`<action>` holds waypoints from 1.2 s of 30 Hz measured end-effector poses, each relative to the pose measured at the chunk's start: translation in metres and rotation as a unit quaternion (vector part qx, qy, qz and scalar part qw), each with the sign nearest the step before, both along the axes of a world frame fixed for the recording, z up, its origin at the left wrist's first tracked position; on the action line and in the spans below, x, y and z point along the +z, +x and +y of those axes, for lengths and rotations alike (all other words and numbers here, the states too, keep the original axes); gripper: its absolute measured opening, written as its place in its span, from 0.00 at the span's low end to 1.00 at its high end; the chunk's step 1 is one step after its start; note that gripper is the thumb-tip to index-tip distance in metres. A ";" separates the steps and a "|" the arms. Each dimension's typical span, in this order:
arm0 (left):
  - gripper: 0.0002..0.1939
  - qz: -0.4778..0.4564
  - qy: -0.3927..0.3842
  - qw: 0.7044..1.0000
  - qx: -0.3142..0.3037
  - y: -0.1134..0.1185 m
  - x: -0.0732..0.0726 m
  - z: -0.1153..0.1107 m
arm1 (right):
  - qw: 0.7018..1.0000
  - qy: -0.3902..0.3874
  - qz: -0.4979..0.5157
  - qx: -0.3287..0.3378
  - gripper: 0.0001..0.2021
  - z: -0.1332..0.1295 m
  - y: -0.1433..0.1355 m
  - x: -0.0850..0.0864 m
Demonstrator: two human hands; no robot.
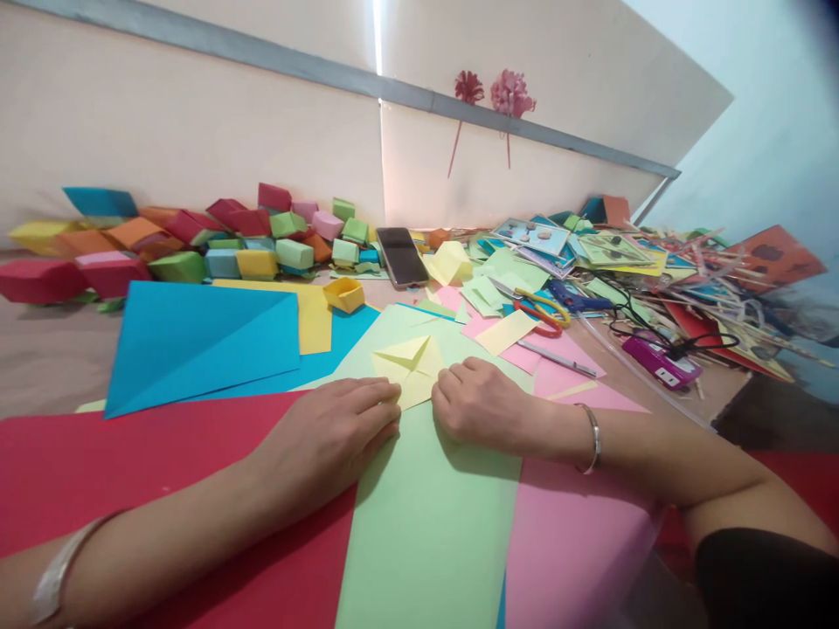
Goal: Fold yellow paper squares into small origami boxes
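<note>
A small pale yellow square of folded paper lies in front of me, its flaps meeting near the middle and one standing slightly up. My left hand is at its lower left edge, fingers bent together and pressed on the paper. At the right edge my right hand is curled, with thumb and fingers closed on the paper; the fingertips are partly hidden. Beneath both hands is a light green sheet. Just beyond the folded square stands a small open yellow paper box.
Red, blue and pink sheets surround the green one. Behind are several folded paper boxes and a phone. To the right lie scissors, a silver pen or cutter, a glue gun and a purple power strip.
</note>
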State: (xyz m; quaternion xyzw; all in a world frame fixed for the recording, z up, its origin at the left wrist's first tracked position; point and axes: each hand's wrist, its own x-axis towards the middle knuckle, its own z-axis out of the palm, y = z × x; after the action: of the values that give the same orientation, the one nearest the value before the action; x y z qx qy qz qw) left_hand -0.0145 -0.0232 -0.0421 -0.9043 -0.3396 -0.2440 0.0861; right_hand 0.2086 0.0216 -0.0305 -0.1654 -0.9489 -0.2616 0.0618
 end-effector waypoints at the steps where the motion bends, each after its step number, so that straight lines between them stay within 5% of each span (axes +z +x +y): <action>1: 0.18 -0.002 0.004 1.000 -0.001 0.001 0.001 0.000 | 1.000 0.006 0.014 0.002 0.13 0.000 0.000 -0.001; 7: 0.19 -0.013 0.007 0.999 0.048 -0.001 0.001 0.005 | 0.991 0.012 0.131 0.026 0.13 0.004 -0.005 -0.004; 12: 0.19 -0.030 -0.054 0.992 0.114 -0.007 0.001 0.010 | 0.966 -0.143 0.213 -0.017 0.09 0.011 -0.007 -0.012; 19: 0.18 -0.079 -0.154 0.968 0.182 -0.007 0.001 0.014 | 0.813 -0.457 0.342 -0.114 0.05 0.019 -0.011 -0.006; 28: 0.19 -0.088 -0.173 0.953 0.231 -0.006 -0.001 0.023 | 0.831 -0.422 0.317 -0.177 0.04 0.018 -0.019 -0.005; 36: 0.14 -0.165 -0.131 0.954 0.213 -0.009 0.002 0.020 | 0.794 -0.414 0.428 -0.125 0.08 0.021 -0.016 -0.006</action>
State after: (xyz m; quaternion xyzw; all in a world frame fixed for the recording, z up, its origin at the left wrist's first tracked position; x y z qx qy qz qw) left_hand -0.0230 -0.0033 -0.0397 -0.7611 -0.5632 -0.3194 -0.0406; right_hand 0.1930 0.0422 -0.0366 -0.3874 -0.8143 0.2481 0.3538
